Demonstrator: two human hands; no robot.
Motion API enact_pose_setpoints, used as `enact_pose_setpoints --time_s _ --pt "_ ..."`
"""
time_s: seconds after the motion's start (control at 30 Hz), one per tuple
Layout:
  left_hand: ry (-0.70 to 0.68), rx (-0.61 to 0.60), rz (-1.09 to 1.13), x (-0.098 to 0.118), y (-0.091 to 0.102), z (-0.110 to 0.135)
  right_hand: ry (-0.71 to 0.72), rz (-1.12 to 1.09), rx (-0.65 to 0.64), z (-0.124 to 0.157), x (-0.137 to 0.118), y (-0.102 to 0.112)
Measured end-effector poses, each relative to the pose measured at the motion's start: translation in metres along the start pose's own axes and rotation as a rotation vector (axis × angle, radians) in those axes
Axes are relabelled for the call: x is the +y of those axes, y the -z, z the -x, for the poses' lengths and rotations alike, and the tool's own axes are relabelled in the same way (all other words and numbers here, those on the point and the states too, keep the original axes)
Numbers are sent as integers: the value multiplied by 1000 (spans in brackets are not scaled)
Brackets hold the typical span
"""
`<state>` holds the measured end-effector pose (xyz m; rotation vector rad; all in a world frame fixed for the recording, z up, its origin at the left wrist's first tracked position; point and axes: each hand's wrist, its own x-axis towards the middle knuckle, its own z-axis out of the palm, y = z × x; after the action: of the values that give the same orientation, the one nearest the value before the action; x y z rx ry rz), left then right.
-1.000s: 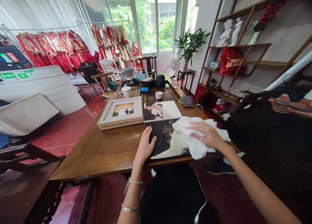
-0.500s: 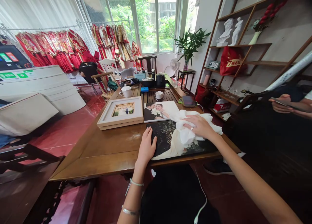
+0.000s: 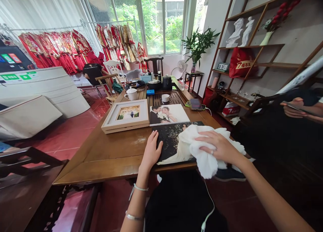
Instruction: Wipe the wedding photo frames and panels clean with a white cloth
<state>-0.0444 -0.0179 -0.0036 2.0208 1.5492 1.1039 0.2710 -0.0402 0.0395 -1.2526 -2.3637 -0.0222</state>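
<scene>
A dark photo panel [image 3: 168, 142] with a pale gown printed on it lies at the table's near edge. Along its left edge rests my left hand [image 3: 152, 150], fingers stretched out and holding nothing. My right hand [image 3: 218, 145] grips a white cloth [image 3: 207, 161] that is bunched over the panel's right part. Some of the cloth hangs past the near edge, and it hides much of the print. Just behind the panel lies a lighter wedding photo panel [image 3: 169, 114]. To its left are stacked wooden picture frames [image 3: 125, 116], the top one holding a small photo.
Farther back on the wooden table [image 3: 101, 158] stand a lidded white mug [image 3: 131, 94], a small white cup [image 3: 165, 98] and a dark kettle [image 3: 167, 82]. A phone with a cable [image 3: 195, 104] lies at the right. Another person's hands [image 3: 300, 109] hold a phone on the right.
My right hand has moved the cloth right and toward me, uncovering the panel's upper middle and the lighter photo's right corner. My left hand stays on the panel's left edge.
</scene>
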Motion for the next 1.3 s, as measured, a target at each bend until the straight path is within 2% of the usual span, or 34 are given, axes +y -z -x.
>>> enact_pose_setpoints --time_s 0.2,0.3,0.43,0.67,0.8,0.93,1.13,1.23,1.3 --pt "5 -26 -1 -1 2 0 -37 40 -46 -66 25 -17" --pt "12 -27 -13 0 2 0 -76 75 -55 -84 28 -25" --pt "20 2 -9 2 0 0 -64 108 -32 -77 16 -27" --pt "14 26 -6 2 -3 1 65 64 20 -16 -37 -15" --pt "11 4 -19 2 -2 0 76 54 19 -1 -50 -10" --pt "-3 -4 -25 1 -1 0 49 48 -27 -19 -39 -13" --pt "7 -30 -26 3 2 0 -112 119 -95 -75 -15 -26" --pt "15 -40 -40 4 2 0 -168 146 -113 -96 -18 -31" --pt "19 -37 -44 4 1 0 -171 158 -114 -100 -25 -33"
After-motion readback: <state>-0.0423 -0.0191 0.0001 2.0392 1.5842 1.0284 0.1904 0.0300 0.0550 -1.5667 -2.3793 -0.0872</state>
